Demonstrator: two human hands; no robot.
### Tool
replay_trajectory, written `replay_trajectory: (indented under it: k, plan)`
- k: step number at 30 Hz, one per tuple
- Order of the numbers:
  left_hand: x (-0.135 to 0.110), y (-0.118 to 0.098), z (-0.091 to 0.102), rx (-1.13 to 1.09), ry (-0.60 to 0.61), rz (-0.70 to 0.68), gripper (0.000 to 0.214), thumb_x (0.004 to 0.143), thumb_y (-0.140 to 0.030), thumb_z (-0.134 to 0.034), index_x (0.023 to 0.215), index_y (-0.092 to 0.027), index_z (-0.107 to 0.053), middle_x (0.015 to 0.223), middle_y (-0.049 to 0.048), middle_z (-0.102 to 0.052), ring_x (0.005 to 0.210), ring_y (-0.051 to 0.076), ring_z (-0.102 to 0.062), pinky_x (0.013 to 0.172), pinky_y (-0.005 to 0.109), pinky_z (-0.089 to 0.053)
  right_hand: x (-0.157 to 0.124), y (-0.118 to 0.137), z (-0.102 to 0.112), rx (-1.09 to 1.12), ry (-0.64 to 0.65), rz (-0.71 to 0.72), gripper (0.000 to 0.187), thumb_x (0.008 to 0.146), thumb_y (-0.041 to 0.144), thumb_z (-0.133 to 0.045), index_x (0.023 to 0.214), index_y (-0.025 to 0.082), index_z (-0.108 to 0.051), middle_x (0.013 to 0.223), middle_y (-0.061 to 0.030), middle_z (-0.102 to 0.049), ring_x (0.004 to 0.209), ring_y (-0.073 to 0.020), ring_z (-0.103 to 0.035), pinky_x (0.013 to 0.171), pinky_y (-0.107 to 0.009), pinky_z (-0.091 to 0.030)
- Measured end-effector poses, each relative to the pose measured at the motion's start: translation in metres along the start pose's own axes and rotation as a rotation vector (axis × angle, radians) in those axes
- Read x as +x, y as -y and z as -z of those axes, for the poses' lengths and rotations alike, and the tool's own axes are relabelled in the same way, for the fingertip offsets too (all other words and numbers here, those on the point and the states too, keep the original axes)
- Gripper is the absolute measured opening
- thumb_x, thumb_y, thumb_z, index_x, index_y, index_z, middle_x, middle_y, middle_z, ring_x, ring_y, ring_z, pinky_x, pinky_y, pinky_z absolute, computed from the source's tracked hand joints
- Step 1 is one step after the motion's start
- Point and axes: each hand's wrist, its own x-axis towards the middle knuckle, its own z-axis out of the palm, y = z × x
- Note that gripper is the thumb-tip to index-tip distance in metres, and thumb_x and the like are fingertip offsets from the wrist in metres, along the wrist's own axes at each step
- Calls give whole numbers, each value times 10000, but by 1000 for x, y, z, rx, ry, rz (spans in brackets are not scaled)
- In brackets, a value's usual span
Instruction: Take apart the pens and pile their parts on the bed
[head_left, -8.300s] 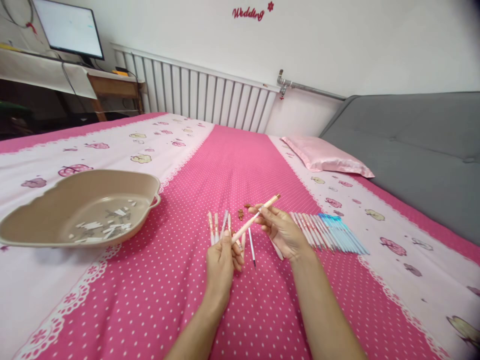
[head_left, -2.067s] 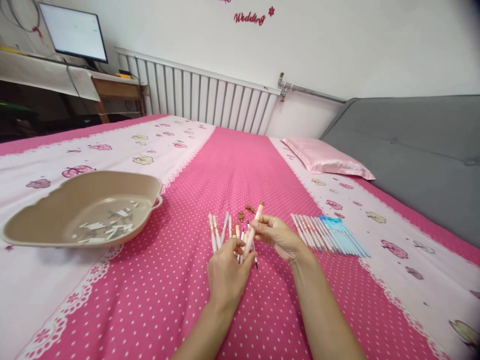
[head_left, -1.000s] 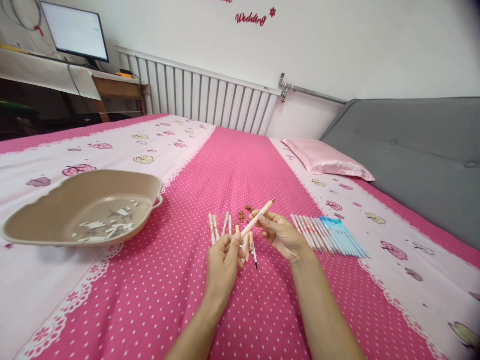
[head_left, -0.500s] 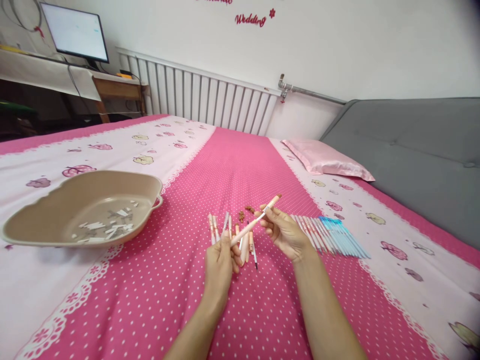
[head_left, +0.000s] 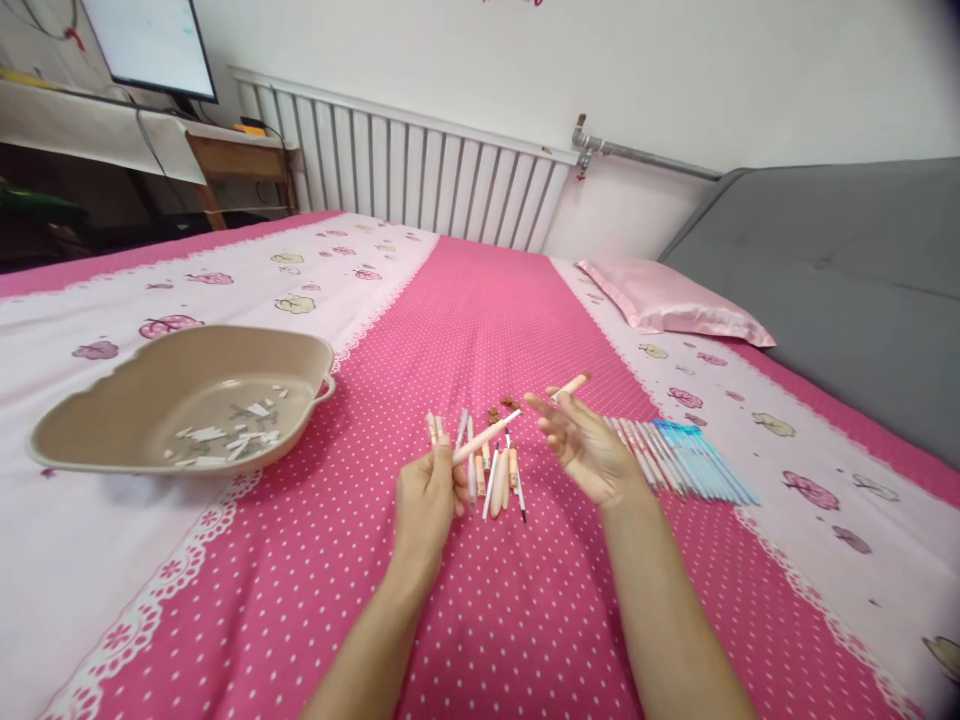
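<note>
Over a pink dotted bedspread (head_left: 480,620), my left hand (head_left: 426,497) is closed on the lower end of a slim pale pink pen barrel (head_left: 486,436) that slants up to the right. My right hand (head_left: 586,450) is just right of it. Its fingers are loosely curled and pinch a short peach pen piece (head_left: 573,384) at the fingertips. The two parts are apart, with a small gap between them. Under my hands lies a small heap of loose pens and pen parts (head_left: 491,470), with tiny brown bits (head_left: 501,409) beyond it.
A neat row of pink and blue pens (head_left: 679,460) lies to the right of my right hand. A beige basin (head_left: 112,425) holding several white scraps sits at the left. A pink pillow (head_left: 667,305), a grey sofa (head_left: 840,270) and a radiator (head_left: 405,170) lie beyond.
The pen held whole between both hands half a second ago is now in two parts, the right hand having drawn the peach end away. The view has tilted down a little.
</note>
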Motion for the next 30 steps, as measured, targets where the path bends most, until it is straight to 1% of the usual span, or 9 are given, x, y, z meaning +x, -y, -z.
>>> replay_trajectory:
  k: [3, 9, 11, 13, 16, 20, 23, 26, 30]
  plan:
    - [-1, 2, -3, 40, 63, -2, 503, 785, -559, -401, 533, -141, -523, 400, -9, -500, 334, 73, -427, 370, 181, -330, -1, -9, -11, 26, 91, -68, 135, 766, 217, -618, 877, 142, -622, 833, -53, -698, 595, -71, -643, 504, -104, -530]
    - [1, -2, -3, 103, 156, 8, 521, 773, -580, -401, 516, -140, -511, 399, -6, -498, 330, 70, -427, 365, 178, -327, 2, -2, -3, 103, -59, -25, 99, 733, 170, -647, 820, 126, -629, 528, 39, -594, 427, -15, -536, 397, -43, -448]
    - [2, -4, -2, 109, 178, -4, 527, 767, -588, -403, 510, -141, -510, 400, -4, -499, 331, 73, -434, 366, 181, -333, 3, 1, 1, 117, -102, -36, 95, 728, 178, -652, 809, 136, -626, 519, 52, -568, 396, -5, -496, 358, -41, -414]
    - [3, -6, 0, 101, 180, -13, 525, 762, -595, -405, 525, -141, -520, 407, -2, -507, 333, 76, -439, 370, 185, -340, 3, -1, -1, 126, -114, -62, 104, 730, 199, -651, 817, 151, -620, 611, 33, -615, 403, -4, -498, 341, -50, -402]
    - [3, -4, 0, 84, 144, -6, 521, 759, -601, -402, 554, -141, -533, 417, -2, -515, 339, 81, -440, 372, 189, -341, 1, -8, -11, 147, -37, -148, 112, 754, 229, -627, 843, 162, -611, 773, -11, -668, 456, -20, -546, 355, -71, -420]
    - [3, 1, -1, 193, 169, -33, 499, 775, -578, -400, 577, -144, -546, 435, 1, -525, 360, 92, -453, 389, 195, -349, 2, -12, -16, 172, 4, -179, 86, 773, 214, -606, 810, 137, -602, 575, 20, -602, 430, -21, -527, 393, -68, -432]
    - [4, 2, 1, 314, 182, -87, 487, 796, -551, -382, 556, -157, -537, 443, 1, -535, 375, 99, -468, 411, 200, -354, 5, -5, -3, 233, -43, -143, 56, 754, 169, -615, 766, 130, -577, 479, 72, -494, 339, 12, -404, 308, -50, -324]
    - [7, -1, 8, 410, 126, -128, 486, 809, -524, -375, 524, -162, -530, 432, 0, -535, 372, 100, -463, 419, 203, -337, 7, 6, 11, 248, -141, -56, 92, 719, 167, -641, 730, 144, -552, 443, 99, -424, 301, 16, -319, 267, -70, -256]
    - [12, -2, 19, 393, -91, -101, 481, 788, -539, -402, 540, -154, -548, 419, 0, -523, 371, 108, -464, 416, 209, -331, 6, 3, 10, 66, -213, 116, 172, 675, 272, -687, 731, 163, -567, 459, 93, -435, 328, 3, -342, 284, -88, -267]
